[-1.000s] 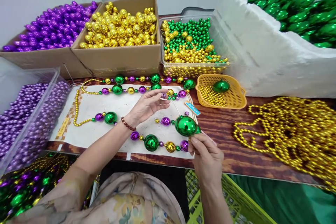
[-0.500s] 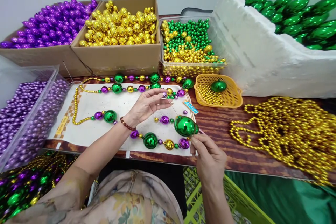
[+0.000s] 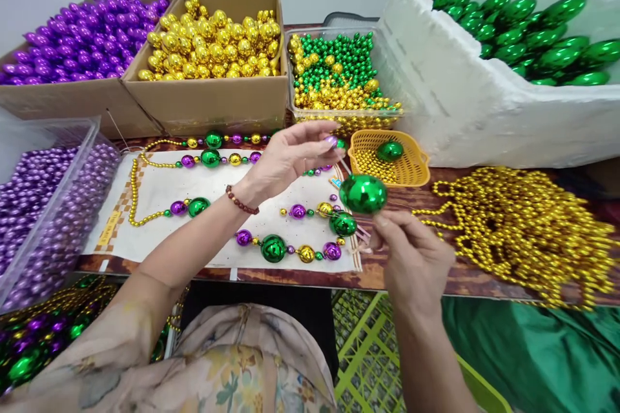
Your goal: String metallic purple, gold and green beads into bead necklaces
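Note:
Between the fingertips of my left hand is a small purple bead, at the upper end of a thin needle or thread. This line runs down to a large shiny green bead. My right hand is closed at the green bead's lower edge, thumb and forefinger pinched; the exact grip is partly hidden. Below lies a strand of green, gold and purple beads on a white cloth. Another green bead sits close to my right fingertips. My left forearm crosses the cloth.
Behind stand boxes of purple beads and gold beads, a clear bin and a white foam box. An orange basket and a gold bead-chain pile lie right. A clear tub stands left.
Both hands have moved right and slightly up relative to the cloth, carrying the large green bead off the strand's end toward the orange basket. The view has shifted slightly.

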The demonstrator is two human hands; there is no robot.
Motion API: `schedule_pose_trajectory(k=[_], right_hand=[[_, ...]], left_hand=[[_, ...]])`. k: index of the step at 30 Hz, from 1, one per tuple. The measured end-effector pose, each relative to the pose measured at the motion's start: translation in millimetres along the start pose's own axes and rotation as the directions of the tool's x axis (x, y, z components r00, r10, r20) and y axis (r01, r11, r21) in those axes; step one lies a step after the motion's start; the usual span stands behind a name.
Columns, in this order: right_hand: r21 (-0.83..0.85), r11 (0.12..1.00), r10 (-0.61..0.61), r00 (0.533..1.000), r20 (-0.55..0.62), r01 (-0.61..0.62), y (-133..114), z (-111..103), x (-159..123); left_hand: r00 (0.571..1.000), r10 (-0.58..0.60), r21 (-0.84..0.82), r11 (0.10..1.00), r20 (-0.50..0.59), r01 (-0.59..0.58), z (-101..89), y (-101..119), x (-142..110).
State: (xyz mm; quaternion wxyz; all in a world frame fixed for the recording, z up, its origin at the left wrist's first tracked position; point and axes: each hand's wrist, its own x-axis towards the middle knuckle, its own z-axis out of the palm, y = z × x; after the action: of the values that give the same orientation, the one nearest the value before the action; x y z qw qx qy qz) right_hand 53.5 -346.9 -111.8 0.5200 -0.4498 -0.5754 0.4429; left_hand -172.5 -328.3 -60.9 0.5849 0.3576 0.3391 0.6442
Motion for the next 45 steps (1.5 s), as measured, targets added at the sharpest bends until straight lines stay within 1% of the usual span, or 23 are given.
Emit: schedule_pose_trajectory(k=[4,8,11,13,16,18,20,21,22,23,24,26,27,29,31,32,35,36,37,40,41,43,45], right_hand=[[0.114,0.99,-0.082,0.997,0.003,0.081,-28,18,43],[0.262,0.964,-0.073,0.989,0.128,0.037,-42,62,68],[0.368,0.928,-0.034,0.974,0.222,-0.051,-43,102,71],[0.413,0.898,0.03,0.957,0.288,-0.153,-38,128,67],[0.426,0.845,0.154,0.91,0.385,-0.323,-25,158,55],[0.398,0.817,0.23,0.868,0.44,-0.418,-12,169,47],[0.32,0.805,0.293,0.804,0.517,-0.499,1,171,43],[0.268,0.812,0.318,0.779,0.541,-0.518,7,169,43],[0.22,0.83,0.331,0.77,0.545,-0.512,12,166,44],[0.185,0.858,0.327,0.787,0.523,-0.479,16,162,47],[0.171,0.89,0.3,0.825,0.479,-0.423,18,158,52],[0.183,0.947,0.182,0.909,0.375,-0.265,18,152,64],[0.194,0.962,0.115,0.927,0.358,-0.194,16,151,70],[0.21,0.971,0.018,0.913,0.408,-0.112,10,150,82],[0.229,0.968,-0.014,0.894,0.448,-0.099,4,149,93],[0.251,0.963,-0.014,0.906,0.424,-0.102,1,148,97],[0.354,0.929,0.017,0.967,0.254,-0.109,-3,138,104],[0.374,0.918,0.035,0.969,0.244,-0.127,-2,134,103],[0.374,0.914,0.049,0.959,0.278,-0.155,0,130,100],[0.281,0.936,0.06,0.88,0.471,-0.214,10,123,82],[0.261,0.943,0.054,0.866,0.498,-0.208,14,122,75],[0.284,0.936,0.054,0.881,0.47,-0.209,20,120,64],[0.347,0.901,0.098,0.901,0.423,-0.261,23,116,62]], left_hand=[[0.998,0.062,0.011,0.998,0.017,-0.062,20.9,24,21],[0.978,0.197,0.088,0.978,-0.07,-0.191,24.4,44,33],[0.941,0.306,0.227,0.936,-0.147,-0.269,11.9,54,37],[0.913,0.368,0.302,0.903,-0.176,-0.306,-2.0,55,37],[0.872,0.444,0.358,0.864,-0.207,-0.355,-27.9,45,34],[0.837,0.483,0.38,0.847,-0.255,-0.373,-46.6,32,31],[0.813,0.501,0.413,0.835,-0.297,-0.364,-63.9,19,26],[0.813,0.498,0.429,0.833,-0.303,-0.35,-71.3,13,23],[0.823,0.483,0.443,0.834,-0.298,-0.329,-77.5,8,20],[0.842,0.459,0.46,0.836,-0.283,-0.301,-82.4,4,16],[0.865,0.43,0.479,0.835,-0.26,-0.271,-85.8,1,12],[0.911,0.365,0.546,0.812,-0.193,-0.209,-88.7,-4,5],[0.935,0.322,0.59,0.787,-0.145,-0.179,-88.6,-5,2],[0.969,0.241,0.675,0.723,-0.048,-0.146,-86.8,-7,-4],[0.979,0.202,0.74,0.656,0.013,-0.145,-85.1,-10,-8],[0.98,0.198,0.766,0.626,0.023,-0.144,-84.8,-11,-11],[0.985,0.171,0.816,0.565,0.028,-0.121,-86.0,-16,-20],[0.988,0.151,0.821,0.559,0.034,-0.114,-86.3,-18,-23],[0.99,0.133,0.819,0.563,0.041,-0.11,-86.2,-20,-26],[0.992,0.107,0.788,0.605,0.061,-0.114,-82.0,-25,-30],[0.993,0.098,0.776,0.62,0.068,-0.114,-79.7,-27,-31],[0.994,0.073,0.765,0.635,0.079,-0.107,-75.4,-30,-31],[0.995,0.051,0.773,0.627,0.083,-0.097,-73.6,-33,-31]])
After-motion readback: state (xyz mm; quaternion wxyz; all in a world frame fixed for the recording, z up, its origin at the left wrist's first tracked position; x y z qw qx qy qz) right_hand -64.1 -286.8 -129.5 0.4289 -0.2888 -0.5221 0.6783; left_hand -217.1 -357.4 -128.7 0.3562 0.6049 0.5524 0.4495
